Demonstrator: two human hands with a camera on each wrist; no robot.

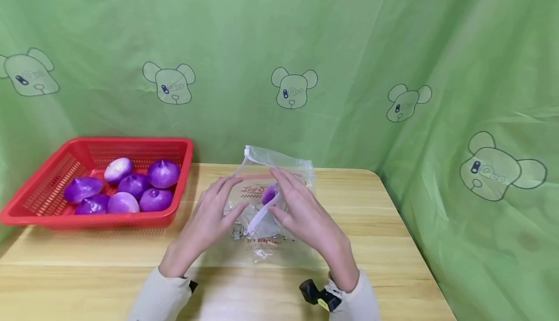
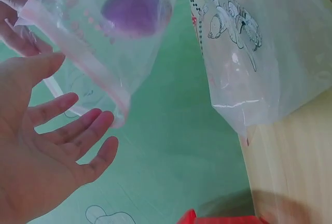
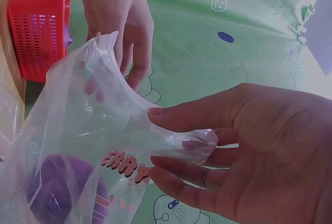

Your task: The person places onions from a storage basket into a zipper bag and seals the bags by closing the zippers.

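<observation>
Hands (image 1: 305, 210) at clear bag (image 3: 67, 110) (onion (image 2: 137, 10) inside) | lower bag (image 1: 281, 257): "It's playtime!"

1. A curtained-off workspace; what kind of building holds it cannot be told.
2. A green curtain (image 1: 332, 29) printed with animal heads (image 1: 292, 92) hangs behind the surface (image 1: 371, 233) and along its right side.
3. The surface has a wood-grain top.
4. In the right wrist view, a pale area (image 3: 319, 32) shows beyond the curtain's gathered edge.
</observation>
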